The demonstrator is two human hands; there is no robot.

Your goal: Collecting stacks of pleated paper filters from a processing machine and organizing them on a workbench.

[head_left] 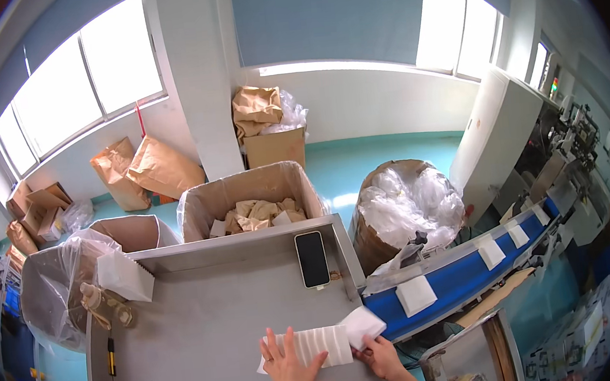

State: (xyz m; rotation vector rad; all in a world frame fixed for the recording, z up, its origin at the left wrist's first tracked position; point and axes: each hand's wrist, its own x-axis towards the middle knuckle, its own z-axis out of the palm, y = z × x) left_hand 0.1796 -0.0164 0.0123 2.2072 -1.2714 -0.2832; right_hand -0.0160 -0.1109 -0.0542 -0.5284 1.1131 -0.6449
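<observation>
A row of flat white packets (323, 344) lies close together near the front edge of the grey metal table (215, 324). My left hand (287, 372) rests with spread fingers over the left end of this row. At the row's right end, my right hand (383, 358) pinches the lower corner of a single white square packet (362, 326). That packet is tilted and sits by the lower end of the blue conveyor belt (451, 295). Several similar packets, one of them nearest the table (416, 296), lie spaced apart along the belt.
A phone (312, 259) lies at the table's back right. A white box (124, 275), a bottle (103, 304) and a yellow-black marker (111, 356) are along its left side. Behind stands a carton of brown paper (248, 172); a bin of clear plastic (368, 239) stands beside the belt.
</observation>
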